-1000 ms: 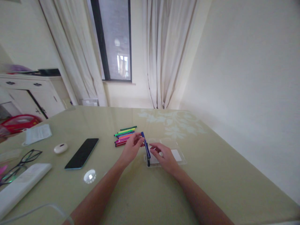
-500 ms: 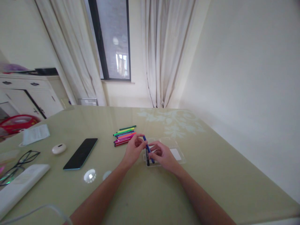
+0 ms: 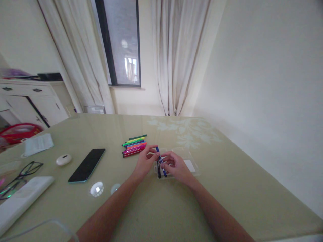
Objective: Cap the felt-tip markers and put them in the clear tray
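A pale cable [image 3: 51, 221] curves across the near left corner of the table [image 3: 151, 215], and beyond it lies a long white bar [image 3: 25, 201], slanting away to the right. Past the bar sits a pair of dark-framed glasses [image 3: 30, 169]. A black phone [image 3: 87, 165] lies flat farther right, its long axis also slanting away to the right, with a small white rounded case [image 3: 63, 160] just beside it.

At the middle, both hands meet over a shallow clear plastic case [image 3: 197, 173]. The left hand [image 3: 144, 163] pinches a blue marker [image 3: 161, 162] near its far end, between thumb and fingers. The right hand [image 3: 178, 166] is curled, its thumb against the marker's lower half; whether it grips or only steadies, I cannot tell. The marker is over the left part of the case, its long axis running away from the person, near end slightly right, far end tipped left. Just left of it, a black marker [image 3: 158, 169] lies in the case along the left wall, roughly parallel. A white card [image 3: 189, 166] shows in the right part.

Beyond the left hand, a row of colored markers [image 3: 133, 147] lies nearly crosswise, right ends angled slightly away. Farther off, curtains [image 3: 174, 57] hang beside a dark-framed window [image 3: 123, 43].
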A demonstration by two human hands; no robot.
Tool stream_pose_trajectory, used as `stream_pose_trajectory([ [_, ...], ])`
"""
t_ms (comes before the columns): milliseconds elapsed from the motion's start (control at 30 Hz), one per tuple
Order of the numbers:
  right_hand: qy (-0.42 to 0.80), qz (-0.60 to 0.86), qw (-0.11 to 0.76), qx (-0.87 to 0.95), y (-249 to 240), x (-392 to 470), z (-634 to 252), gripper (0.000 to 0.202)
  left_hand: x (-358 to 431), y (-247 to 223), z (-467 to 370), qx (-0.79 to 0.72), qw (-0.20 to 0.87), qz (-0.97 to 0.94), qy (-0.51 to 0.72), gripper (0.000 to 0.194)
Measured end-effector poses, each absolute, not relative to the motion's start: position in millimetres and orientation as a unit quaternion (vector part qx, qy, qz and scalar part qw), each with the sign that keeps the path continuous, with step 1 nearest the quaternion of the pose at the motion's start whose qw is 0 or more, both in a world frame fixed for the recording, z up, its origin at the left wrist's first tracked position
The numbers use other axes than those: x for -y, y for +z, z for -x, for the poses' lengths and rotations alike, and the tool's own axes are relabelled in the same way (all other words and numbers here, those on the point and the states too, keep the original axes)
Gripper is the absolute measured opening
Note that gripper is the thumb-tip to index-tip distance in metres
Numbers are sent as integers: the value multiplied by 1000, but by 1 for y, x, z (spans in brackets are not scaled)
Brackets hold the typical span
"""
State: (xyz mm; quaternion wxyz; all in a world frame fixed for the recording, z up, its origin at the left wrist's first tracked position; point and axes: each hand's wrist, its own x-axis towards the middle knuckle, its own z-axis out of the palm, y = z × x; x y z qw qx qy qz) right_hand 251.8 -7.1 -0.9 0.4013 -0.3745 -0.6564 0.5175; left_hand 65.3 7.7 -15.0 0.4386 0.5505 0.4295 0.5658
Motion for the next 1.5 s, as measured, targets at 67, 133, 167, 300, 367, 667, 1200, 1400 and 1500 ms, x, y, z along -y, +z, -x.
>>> stream_pose_trajectory([
  [67, 521, 382, 403, 648, -1, 7, -252, 40, -9, -18, -65, -428, 428, -568, 557, 47],
  [133, 518, 398, 407, 639, -2, 6, -252, 40, -9, -20, -64, -437, 398, -602, 536, 47],
  [167, 517, 406, 408, 634, -4, 5, -253, 41, -8, -21, -63, -448, 371, -624, 521, 46],
  [300, 521, 428, 393, 625, -11, 1, -253, 41, -4, -26, -61, -480, 210, -726, 445, 36],
  [367, 503, 434, 385, 641, -16, 0, -253, 38, -3, -28, -62, -478, 143, -762, 413, 32],
  [667, 373, 442, 345, 740, -22, -1, -254, 13, -1, -29, -60, -461, 121, -802, 360, 32],
  [1200, 285, 455, 360, 763, -12, -4, -261, 14, -18, -18, -23, -604, 25, -723, 333, 22],
  [1400, 282, 452, 384, 754, -9, -3, -262, 22, -21, -18, 0, -645, 41, -689, 327, 6],
  [1500, 282, 450, 379, 758, -9, -2, -260, 22, -20, -22, -6, -637, 69, -686, 346, 4],
])
